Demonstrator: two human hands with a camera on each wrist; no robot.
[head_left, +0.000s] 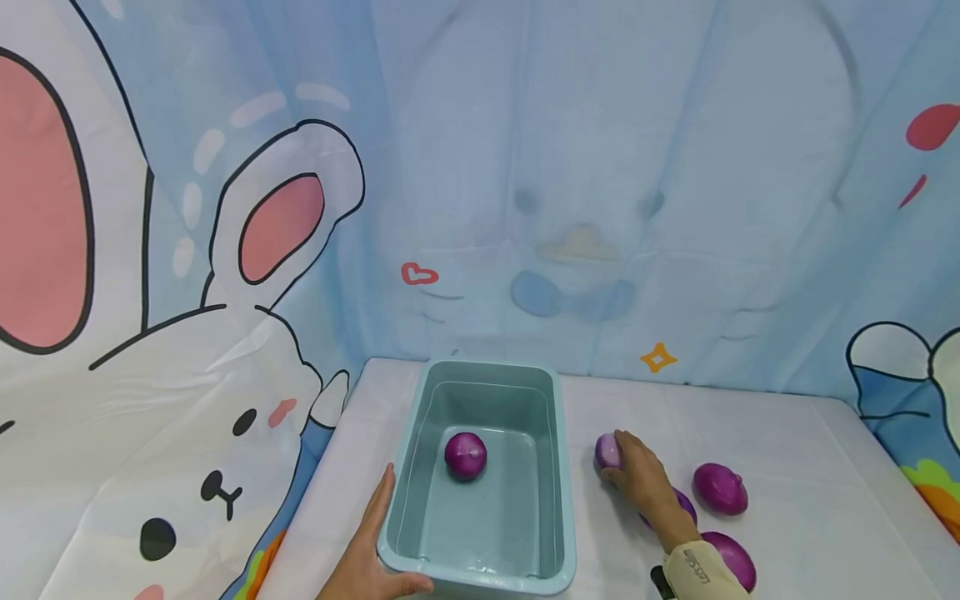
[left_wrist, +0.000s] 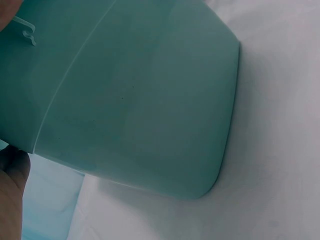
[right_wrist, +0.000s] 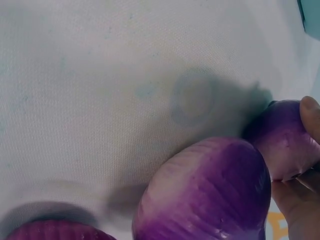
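Note:
A light teal plastic basin (head_left: 567,500) stands in the middle of the head view, with one purple onion (head_left: 466,456) inside it. My left hand (head_left: 371,542) touches the basin's near left corner, fingers straight along the left side and thumb by the near rim. To the right of the basin, my right hand (head_left: 645,483) grips a purple-and-white onion (right_wrist: 285,140) between thumb and fingers, low over the table. Under the right forearm another onion (head_left: 686,505) is partly hidden; in the right wrist view a large purple-and-white onion (right_wrist: 205,195) sits close beside the gripped one.
Two more purple onions, one farther back (head_left: 720,489) and one nearer (head_left: 731,560), lie right of the right hand. A white cloth (head_left: 810,483) covers the table. Behind it hangs a blue curtain (head_left: 465,167) with cartoon prints; a rabbit print fills the left side.

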